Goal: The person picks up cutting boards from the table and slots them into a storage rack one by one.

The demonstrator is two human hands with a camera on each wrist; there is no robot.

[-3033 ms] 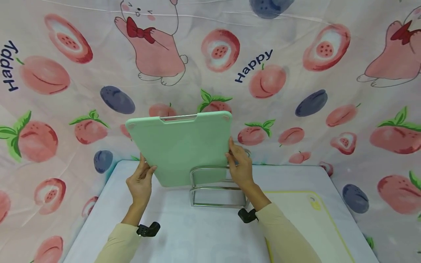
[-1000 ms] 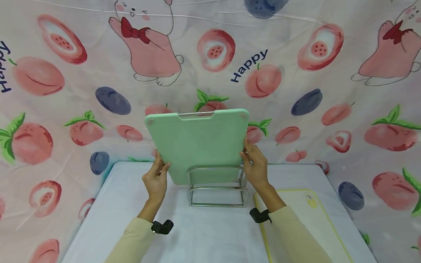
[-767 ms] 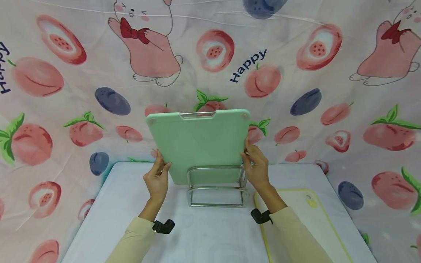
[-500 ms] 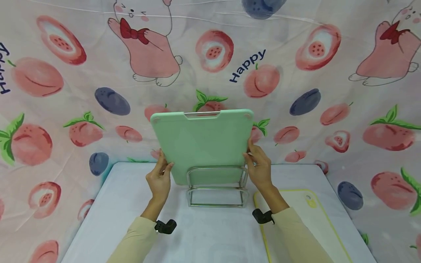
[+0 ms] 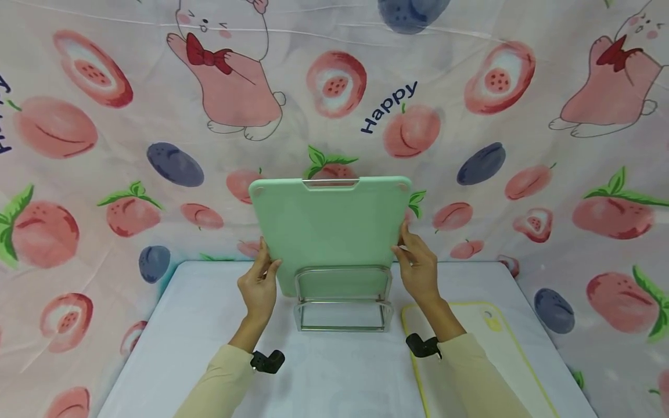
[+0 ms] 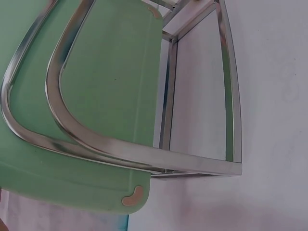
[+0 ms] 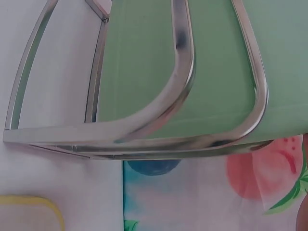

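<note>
A light green cutting board point(image 5: 329, 226) with a metal-lined handle slot at its top stands nearly upright, leaning slightly back. Its lower part sits behind the front loop of a silver metal rack point(image 5: 343, 330), reaching past the rack's left side. My left hand point(image 5: 259, 288) pinches the board's left edge between thumb and fingers. On the opposite edge, my right hand point(image 5: 420, 268) grips with thumb and fingertips. In the left wrist view a pinkish corner pad point(image 6: 133, 196) shows on the board, below the rack's curved bars. The right wrist view shows the board point(image 7: 144, 62) between bars.
A white cutting board with a yellow rim point(image 5: 478, 348) lies flat on the white table point(image 5: 209, 325), under my right forearm. Behind the table hangs a fruit-printed cloth point(image 5: 292, 35).
The green cutting board and both hands have moved right, so the board stands more nearly centred over the rack. Both hands keep their hold on its edges. The view has shifted slightly.
</note>
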